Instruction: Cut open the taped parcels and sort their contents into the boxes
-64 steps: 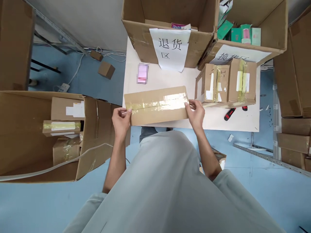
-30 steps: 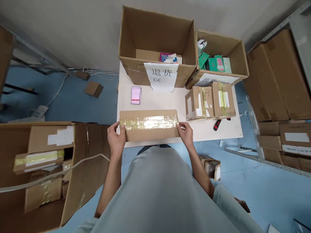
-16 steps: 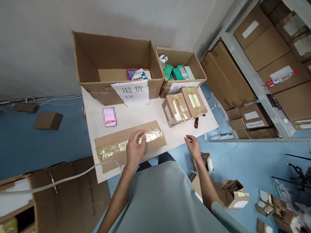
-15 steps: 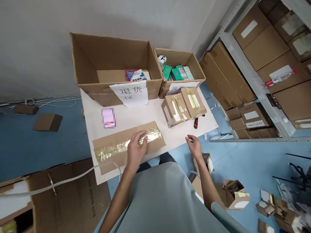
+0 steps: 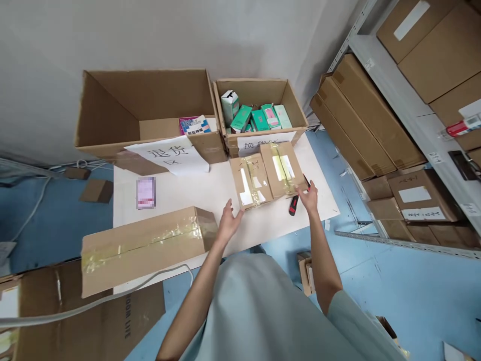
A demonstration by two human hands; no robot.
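Note:
Two small taped cartons stand side by side on the white table: a left carton and a right carton. My left hand is open, fingers apart, just off the front left corner of the left carton. Fingers spread, my right hand is at the front right corner of the right carton; whether it touches is unclear. A black and red cutter lies beside that hand. A long taped box rests on the table to the left of my left hand.
Behind are a large open box and a smaller open box with several green packs. A blurred pink item lies at left. A white cable crosses the lower left. Shelves with cartons stand at right.
My left hand has left the long box and moved right, towards the small cartons. My right hand has moved forward to the right carton. The view has shifted.

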